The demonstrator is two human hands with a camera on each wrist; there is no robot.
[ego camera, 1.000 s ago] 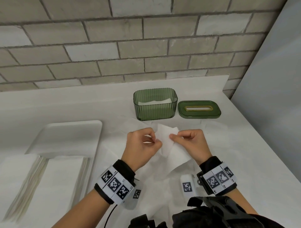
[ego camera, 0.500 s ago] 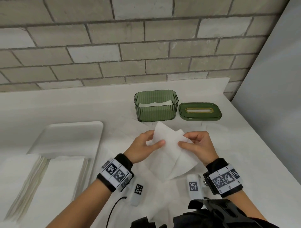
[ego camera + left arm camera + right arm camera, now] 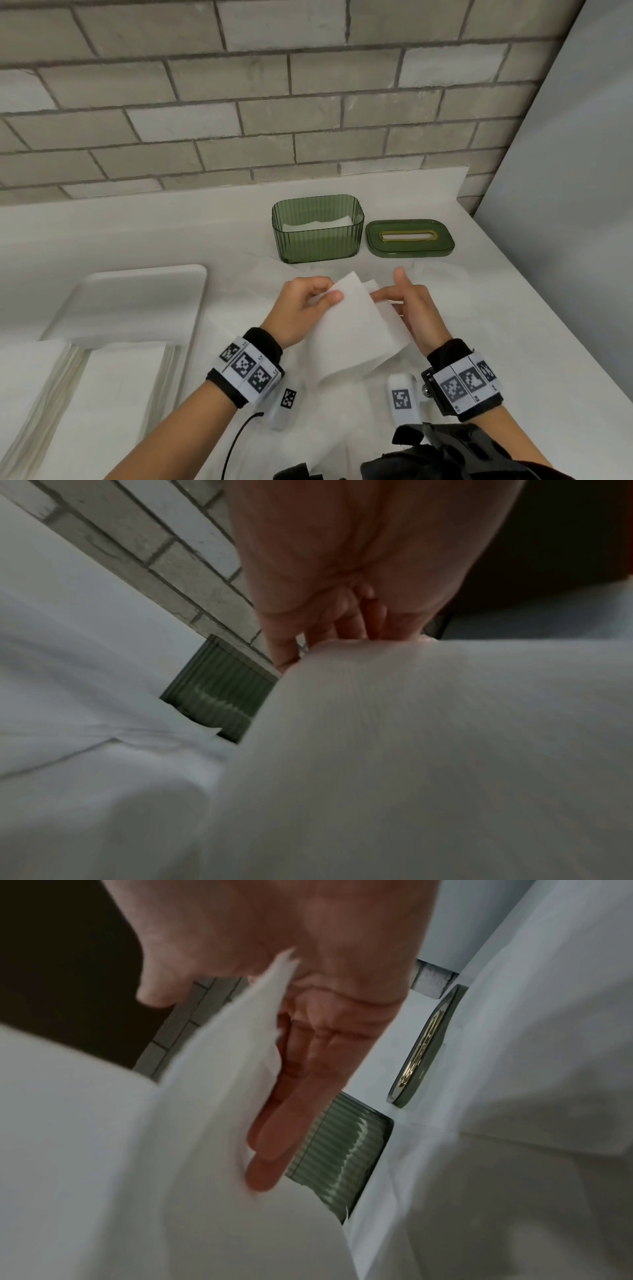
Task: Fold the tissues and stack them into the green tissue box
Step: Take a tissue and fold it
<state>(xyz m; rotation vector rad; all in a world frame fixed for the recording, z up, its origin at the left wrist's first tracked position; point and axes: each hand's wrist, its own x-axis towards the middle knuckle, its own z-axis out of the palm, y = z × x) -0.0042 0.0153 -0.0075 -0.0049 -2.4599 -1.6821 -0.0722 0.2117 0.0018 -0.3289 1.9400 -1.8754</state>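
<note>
— Since the earlier frame, right hand (image 3: 409, 305) has released its pinch; fingers straight against the white paper tissue (image 3: 356, 329).

— Left hand (image 3: 301, 306)?

— Pinches the top corner, near the ribbed green plastic tissue box (image 3: 318, 240). Right wrist view alone shows the flat palm.

A white worktop (image 3: 496, 342) is backed by a grey brick wall (image 3: 239, 102); a plain pale panel (image 3: 575, 171) is seen at right.
</note>
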